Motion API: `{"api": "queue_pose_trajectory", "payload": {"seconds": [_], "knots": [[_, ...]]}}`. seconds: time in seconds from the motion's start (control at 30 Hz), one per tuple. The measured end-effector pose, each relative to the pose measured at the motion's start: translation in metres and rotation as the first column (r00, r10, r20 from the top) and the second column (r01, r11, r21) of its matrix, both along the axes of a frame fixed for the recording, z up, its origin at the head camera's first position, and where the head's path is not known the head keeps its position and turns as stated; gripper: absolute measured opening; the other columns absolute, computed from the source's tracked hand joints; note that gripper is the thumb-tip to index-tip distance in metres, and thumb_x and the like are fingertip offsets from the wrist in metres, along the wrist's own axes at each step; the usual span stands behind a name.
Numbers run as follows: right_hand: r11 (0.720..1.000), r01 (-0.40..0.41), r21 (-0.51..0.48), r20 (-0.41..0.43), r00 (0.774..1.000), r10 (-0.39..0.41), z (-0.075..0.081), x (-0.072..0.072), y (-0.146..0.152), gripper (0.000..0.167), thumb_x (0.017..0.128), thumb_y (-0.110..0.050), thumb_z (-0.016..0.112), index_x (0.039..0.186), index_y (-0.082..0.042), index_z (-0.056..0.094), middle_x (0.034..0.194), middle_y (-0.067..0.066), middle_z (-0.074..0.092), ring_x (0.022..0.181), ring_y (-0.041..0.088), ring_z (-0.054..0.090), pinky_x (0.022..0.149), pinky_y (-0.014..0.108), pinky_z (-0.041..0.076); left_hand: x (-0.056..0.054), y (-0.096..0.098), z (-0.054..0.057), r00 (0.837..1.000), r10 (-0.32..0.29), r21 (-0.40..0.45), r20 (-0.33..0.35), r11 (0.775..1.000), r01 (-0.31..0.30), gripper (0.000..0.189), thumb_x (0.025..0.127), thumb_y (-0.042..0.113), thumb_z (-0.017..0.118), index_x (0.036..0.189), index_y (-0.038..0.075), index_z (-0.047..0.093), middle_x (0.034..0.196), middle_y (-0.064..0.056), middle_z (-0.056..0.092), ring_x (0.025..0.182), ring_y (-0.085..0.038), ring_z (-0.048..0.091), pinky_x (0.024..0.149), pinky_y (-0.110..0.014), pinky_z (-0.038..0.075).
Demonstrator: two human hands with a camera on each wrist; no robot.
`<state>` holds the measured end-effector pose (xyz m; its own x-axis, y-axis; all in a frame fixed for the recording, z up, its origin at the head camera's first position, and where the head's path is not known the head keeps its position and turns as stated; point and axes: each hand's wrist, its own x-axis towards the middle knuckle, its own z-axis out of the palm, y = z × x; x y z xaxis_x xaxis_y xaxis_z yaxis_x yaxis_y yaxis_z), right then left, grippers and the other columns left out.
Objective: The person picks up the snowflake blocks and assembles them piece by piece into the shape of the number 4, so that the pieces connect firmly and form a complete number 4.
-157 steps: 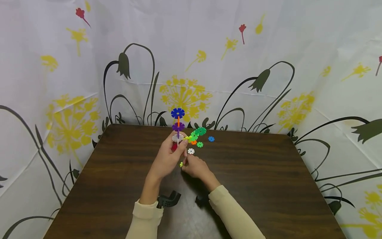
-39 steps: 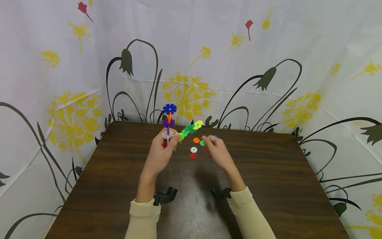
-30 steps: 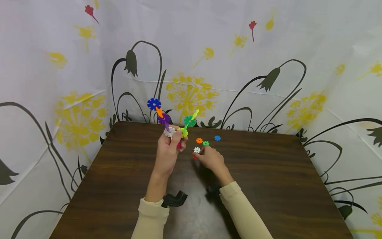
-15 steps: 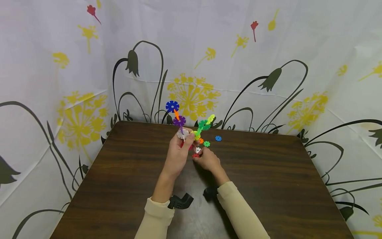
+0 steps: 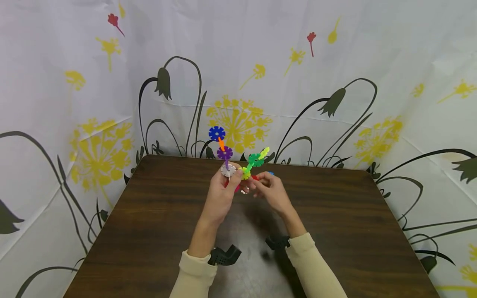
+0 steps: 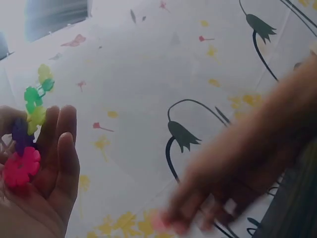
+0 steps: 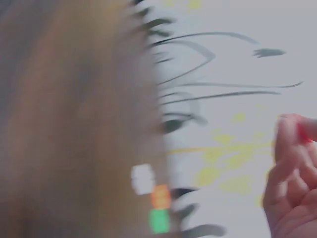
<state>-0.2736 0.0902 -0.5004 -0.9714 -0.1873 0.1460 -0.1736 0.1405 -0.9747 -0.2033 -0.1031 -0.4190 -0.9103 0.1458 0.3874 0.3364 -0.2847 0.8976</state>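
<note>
My left hand (image 5: 220, 192) grips a branched chain of slotted flower-shaped discs. One branch rises from a white disc (image 5: 228, 170) through a purple disc (image 5: 225, 152) and an orange disc (image 5: 221, 144) to a blue disc (image 5: 217, 133). The other runs from a yellow disc (image 5: 245, 173) through a green disc (image 5: 255, 160) to a light yellow disc (image 5: 264, 152). In the left wrist view a pink disc (image 6: 21, 167) sits at the palm. Close by on the right, my right hand (image 5: 275, 192) pinches a red disc (image 7: 303, 127), partly hidden by the fingers.
On the dark wooden table (image 5: 167, 215) lie a loose white disc (image 7: 142, 178), an orange disc (image 7: 161, 197) and a green disc (image 7: 159, 220), blurred in the right wrist view. Another blue disc (image 5: 271, 173) shows behind my right hand. A flower-printed curtain (image 5: 238, 62) hangs beyond the table.
A light yellow disc from the table has joined the chain's green end. My right hand then took the red disc off the table and lifted it up beside the chain.
</note>
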Motion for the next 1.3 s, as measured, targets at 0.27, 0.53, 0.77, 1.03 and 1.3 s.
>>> {"api": "queue_pose_trajectory", "payload": {"seconds": [0.27, 0.53, 0.77, 1.03, 1.3], "knots": [[0.96, 0.104, -0.259, -0.358, 0.913, -0.196, 0.09, 0.037, 0.026, 0.028, 0.111, -0.011, 0.059, 0.128, 0.01, 0.065, 0.084, -0.003, 0.072, 0.064, 0.012, 0.063, 0.065, 0.022, 0.058, 0.001, 0.004, -0.001, 0.996, -0.059, -0.057, -0.064, 0.997, 0.055, 0.008, 0.113, 0.017, 0.057, 0.11, 0.009, 0.056, 0.098, -0.006, 0.081, 0.082, -0.02, 0.082, 0.073, -0.032, 0.064], [0.972, 0.114, -0.206, -0.547, 0.81, -0.211, 0.131, 0.061, 0.034, 0.028, 0.108, -0.001, 0.06, 0.134, 0.005, 0.067, 0.096, -0.005, 0.074, 0.081, 0.011, 0.069, 0.08, 0.022, 0.061, 0.001, 0.007, -0.002, 0.994, -0.074, -0.104, -0.08, 0.992, 0.066, 0.013, 0.112, 0.013, 0.056, 0.11, 0.0, 0.055, 0.101, -0.037, 0.072, 0.074, -0.019, 0.08, 0.073, -0.037, 0.065], [0.967, 0.1, -0.235, -0.552, 0.805, -0.217, 0.13, 0.065, 0.042, 0.024, 0.106, 0.004, 0.058, 0.125, 0.013, 0.069, 0.101, -0.005, 0.073, 0.083, 0.011, 0.065, 0.08, 0.02, 0.06, 0.004, 0.014, -0.003, 0.992, -0.115, -0.116, -0.042, 0.987, 0.11, 0.012, 0.111, 0.012, 0.057, 0.111, 0.001, 0.055, 0.097, -0.03, 0.074, 0.07, -0.019, 0.077, 0.074, -0.035, 0.066], [0.986, 0.074, -0.152, -0.563, 0.813, -0.148, 0.126, 0.066, 0.054, 0.022, 0.104, 0.005, 0.061, 0.123, 0.009, 0.072, 0.101, -0.007, 0.074, 0.082, 0.013, 0.065, 0.077, 0.02, 0.059, 0.005, 0.018, -0.003, 0.994, -0.104, -0.156, -0.017, 0.983, 0.101, 0.011, 0.11, 0.012, 0.06, 0.11, 0.001, 0.056, 0.098, -0.025, 0.076, 0.07, -0.015, 0.071, 0.073, -0.031, 0.064], [0.997, 0.073, -0.011, -0.598, 0.799, -0.065, 0.131, 0.069, 0.063, 0.03, 0.101, 0.008, 0.064, 0.127, -0.001, 0.075, 0.093, -0.001, 0.072, 0.078, 0.016, 0.063, 0.073, 0.021, 0.058, 0.002, 0.017, -0.003, 0.995, -0.079, -0.185, -0.054, 0.98, 0.067, 0.009, 0.11, 0.012, 0.06, 0.109, 0.004, 0.056, 0.092, -0.016, 0.076, 0.061, -0.021, 0.062, 0.061, -0.026, 0.054]]}}
